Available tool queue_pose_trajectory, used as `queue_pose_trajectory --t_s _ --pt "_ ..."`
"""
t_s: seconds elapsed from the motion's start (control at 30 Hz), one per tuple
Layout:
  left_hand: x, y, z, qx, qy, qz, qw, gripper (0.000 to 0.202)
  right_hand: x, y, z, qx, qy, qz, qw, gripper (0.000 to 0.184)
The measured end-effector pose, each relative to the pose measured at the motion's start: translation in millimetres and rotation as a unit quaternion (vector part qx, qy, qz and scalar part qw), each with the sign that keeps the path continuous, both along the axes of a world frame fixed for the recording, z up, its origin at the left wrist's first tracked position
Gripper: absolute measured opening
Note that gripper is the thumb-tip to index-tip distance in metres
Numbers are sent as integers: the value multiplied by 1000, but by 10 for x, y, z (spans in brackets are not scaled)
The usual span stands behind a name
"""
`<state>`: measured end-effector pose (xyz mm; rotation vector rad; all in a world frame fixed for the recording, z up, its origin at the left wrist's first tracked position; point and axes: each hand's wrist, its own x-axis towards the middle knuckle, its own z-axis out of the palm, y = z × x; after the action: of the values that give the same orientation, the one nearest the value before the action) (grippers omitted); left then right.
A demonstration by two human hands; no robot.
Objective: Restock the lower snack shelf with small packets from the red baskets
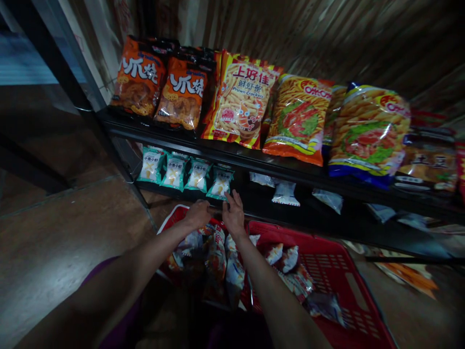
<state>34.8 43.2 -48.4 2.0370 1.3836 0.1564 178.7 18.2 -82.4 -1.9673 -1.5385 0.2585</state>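
Fingers apart, the right hand is crowding the rightmost teal packet at its eleven o'clock, where a brush could topple it into the red basket at six; dimness is hiding whether the curled left hand holds anything.

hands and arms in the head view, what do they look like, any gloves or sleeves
The left hand and right hand are bare, without gloves. No sleeve or watch shows on the left forearm or right forearm. Purple cloth shows beneath the left arm. The light is too dim to tell about rings.
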Motion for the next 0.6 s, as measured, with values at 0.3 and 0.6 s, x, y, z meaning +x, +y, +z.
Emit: queue_pose_trajectory --t_s 0.3,0.6 --pt "28 120 101 -7 20 -10 1000 40 -25 68 -126 13 -53 67 996 43" --pt "142 -124 231 -40 25 -127 991 29 55 -222 -131 35 -29 51 998 41"
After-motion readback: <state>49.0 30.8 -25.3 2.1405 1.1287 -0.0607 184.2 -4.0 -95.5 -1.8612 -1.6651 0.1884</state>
